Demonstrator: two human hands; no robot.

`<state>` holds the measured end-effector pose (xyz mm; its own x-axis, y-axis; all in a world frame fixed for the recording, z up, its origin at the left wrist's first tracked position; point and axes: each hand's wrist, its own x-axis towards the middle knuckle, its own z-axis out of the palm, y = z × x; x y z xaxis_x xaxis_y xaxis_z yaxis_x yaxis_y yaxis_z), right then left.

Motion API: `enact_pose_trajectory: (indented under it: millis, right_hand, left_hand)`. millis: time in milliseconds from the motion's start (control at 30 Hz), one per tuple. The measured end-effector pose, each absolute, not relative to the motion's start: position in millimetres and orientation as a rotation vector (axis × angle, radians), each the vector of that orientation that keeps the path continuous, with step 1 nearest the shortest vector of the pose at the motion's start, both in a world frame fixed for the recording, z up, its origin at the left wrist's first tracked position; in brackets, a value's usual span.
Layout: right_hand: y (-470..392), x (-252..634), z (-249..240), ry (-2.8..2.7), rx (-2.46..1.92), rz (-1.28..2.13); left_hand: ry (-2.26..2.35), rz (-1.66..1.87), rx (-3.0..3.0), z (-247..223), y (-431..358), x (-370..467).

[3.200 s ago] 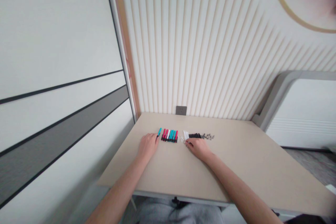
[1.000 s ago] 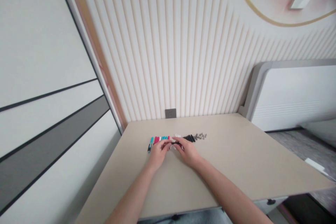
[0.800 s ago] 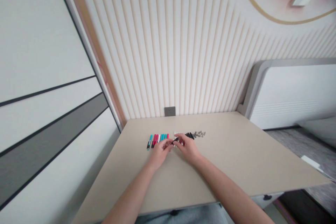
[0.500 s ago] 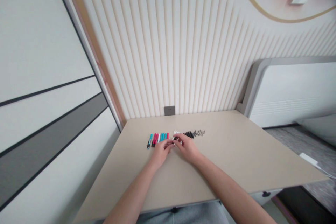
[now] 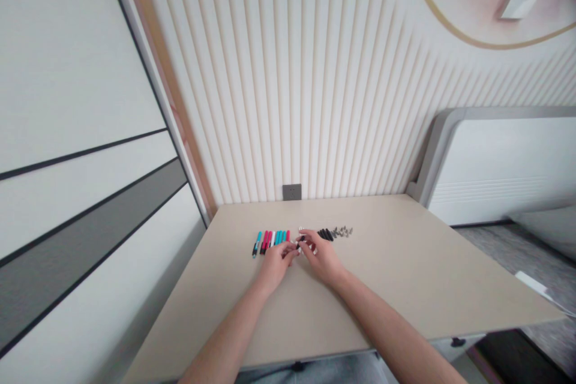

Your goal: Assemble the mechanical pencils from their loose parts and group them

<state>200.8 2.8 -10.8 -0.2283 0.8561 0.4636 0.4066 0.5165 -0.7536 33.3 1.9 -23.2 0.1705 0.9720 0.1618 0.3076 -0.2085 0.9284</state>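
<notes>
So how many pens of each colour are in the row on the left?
Blue pens: 4
Red pens: 3
White pen: 1
Total: 8

Small black part (image 5: 298, 246); slim; slanting; pinched between the fingers (image 5: 311, 234); partly hidden by them

Outward from the black piece (image 5: 302, 239), pens (image 5: 278, 237) at nine o'clock mix turquoise, pink and white with black; toward three run black tubes (image 5: 326, 234), then grey bits (image 5: 344, 232). Plain beige tabletop (image 5: 427, 270); at twelve, dark grey socket (image 5: 292, 192) and cream, vertically striped wall (image 5: 297, 72).
</notes>
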Motion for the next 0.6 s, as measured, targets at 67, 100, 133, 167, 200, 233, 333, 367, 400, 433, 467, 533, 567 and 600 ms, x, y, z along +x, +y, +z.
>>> enact_pose_trajectory:
  millis: [67, 100, 133, 167, 200, 233, 333, 367, 400, 433, 467, 533, 567, 600]
  right_hand:
    - [4.4, 202.1, -10.8, -1.782, -1.070, 0.581]
    - [5.2, 203.2, -10.7, -1.755, -1.090, 0.551]
    - [5.8, 204.4, -10.4, -1.739, -1.111, 0.519]
    - [6.1, 205.5, -9.9, -1.740, -1.132, 0.495]
    - [5.9, 206.5, -9.0, -1.761, -1.145, 0.485]
    - [5.1, 207.2, -7.9, -1.802, -1.142, 0.489]
    - [0.0, 206.6, -2.9, -1.972, -1.040, 0.561]
    - [-1.8, 205.8, -1.1, -2.008, -1.003, 0.583]
    - [-3.4, 205.0, 0.4, -2.030, -0.978, 0.602]
    - [-4.4, 204.2, 1.6, -2.039, -0.970, 0.617]
    - [-4.9, 203.8, 2.3, -2.040, -0.975, 0.626]
    - [-4.5, 203.7, 2.2, -2.045, -0.997, 0.633]
    - [-3.9, 203.8, 1.5, -2.051, -1.006, 0.638]
    - [-3.2, 203.9, 0.5, -2.055, -1.012, 0.641]
  left_hand:
    - [1.254, 1.069, 1.669, -24.3, 2.8, 32.8]
    - [1.260, 1.069, 1.680, -24.6, 3.1, 32.5]
    - [1.266, 1.067, 1.694, -24.7, 3.3, 32.2]
    - [1.270, 1.060, 1.711, -24.5, 3.3, 32.0]
    - [1.272, 1.052, 1.729, -23.9, 3.1, 31.9]
    - [1.271, 1.046, 1.743, -23.2, 2.7, 31.8]
    - [1.266, 1.034, 1.769, -20.4, 0.7, 32.1]
    - [1.266, 1.025, 1.782, -19.6, 0.0, 32.2]
    - [1.267, 1.014, 1.799, -18.8, -0.6, 32.2]
    - [1.268, 1.001, 1.817, -18.0, -1.1, 32.1]
    - [1.271, 0.986, 1.837, -17.3, -1.5, 32.0]
    - [1.284, 0.966, 1.871, -16.0, -1.9, 31.8]
    - [1.289, 0.958, 1.885, -15.4, -2.0, 31.6]
    - [1.294, 0.956, 1.897, -14.9, -2.0, 31.6]
